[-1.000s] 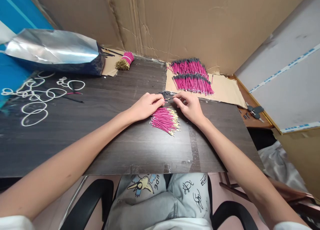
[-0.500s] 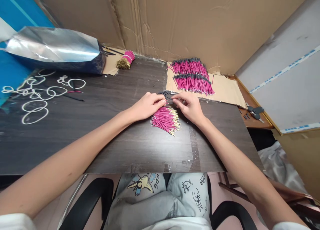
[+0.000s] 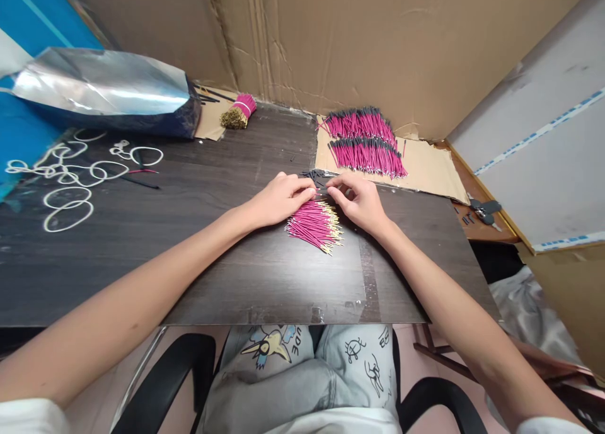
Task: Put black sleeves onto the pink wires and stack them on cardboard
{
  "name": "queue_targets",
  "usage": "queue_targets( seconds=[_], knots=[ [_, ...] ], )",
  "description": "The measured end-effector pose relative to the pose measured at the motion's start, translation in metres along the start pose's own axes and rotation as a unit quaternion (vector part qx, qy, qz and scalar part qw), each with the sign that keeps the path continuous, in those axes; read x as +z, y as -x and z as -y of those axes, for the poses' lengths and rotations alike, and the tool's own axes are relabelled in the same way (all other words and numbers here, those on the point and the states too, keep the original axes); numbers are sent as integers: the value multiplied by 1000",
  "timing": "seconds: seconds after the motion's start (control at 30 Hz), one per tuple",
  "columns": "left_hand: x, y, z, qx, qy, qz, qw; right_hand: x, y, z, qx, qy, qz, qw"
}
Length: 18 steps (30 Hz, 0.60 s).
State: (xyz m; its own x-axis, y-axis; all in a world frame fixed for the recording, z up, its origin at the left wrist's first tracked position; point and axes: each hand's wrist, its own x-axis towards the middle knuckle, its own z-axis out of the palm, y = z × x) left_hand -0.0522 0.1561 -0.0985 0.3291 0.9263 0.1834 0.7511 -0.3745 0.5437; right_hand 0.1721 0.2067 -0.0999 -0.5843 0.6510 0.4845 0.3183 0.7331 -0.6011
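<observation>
The left hand (image 3: 286, 198) pinches one pink wire (image 3: 317, 189) between thumb and forefinger, its end just showing. The right hand (image 3: 358, 201) has thumb and forefinger pressed together on what looks like a black tube (image 3: 322, 192), though the fingertips hide part of it. The hands nearly meet, probably so that wire and tube can be kept in line; both wrists rest low, likely for steadiness.

Just below the fingertips lies the wire pile (image 3: 312, 226) on the table (image 3: 212, 283), yellow ends to the right – seemingly turned one way for easy picking. Just beyond sits a heap of black tubes (image 3: 312, 176), close enough for either hand.

Farther off, a cardboard sheet (image 3: 432, 169) bears a far row (image 3: 360, 124) and a near row (image 3: 367, 157) of black-tipped wires, perhaps laid so to keep them sorted.

Counted: two rows, one loose pile, one banded bundle (image 3: 240, 111), one silver bag (image 3: 104, 84) and one cutting tool (image 3: 483, 211) at far right. Single wires, tubes and the overlapping white bands (image 3: 70, 202) are too tangled or crowded to count.
</observation>
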Motion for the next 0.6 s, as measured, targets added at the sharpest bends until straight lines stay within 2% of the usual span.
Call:
queue_targets(
  seconds=[0.27, 0.4, 0.6],
  knots=[
    [1, -1, 1, 12, -1, -6, 1000, 2, 1, -1, 3, 0, 4, 1000],
    [0, -2, 0, 24, 23, -17, 999, 2, 1, -2, 29, -26, 3, 999],
    [-3, -2, -5, -8, 91, -33, 995, 1, 1, -4, 58, -72, 5, 996]
  ],
)
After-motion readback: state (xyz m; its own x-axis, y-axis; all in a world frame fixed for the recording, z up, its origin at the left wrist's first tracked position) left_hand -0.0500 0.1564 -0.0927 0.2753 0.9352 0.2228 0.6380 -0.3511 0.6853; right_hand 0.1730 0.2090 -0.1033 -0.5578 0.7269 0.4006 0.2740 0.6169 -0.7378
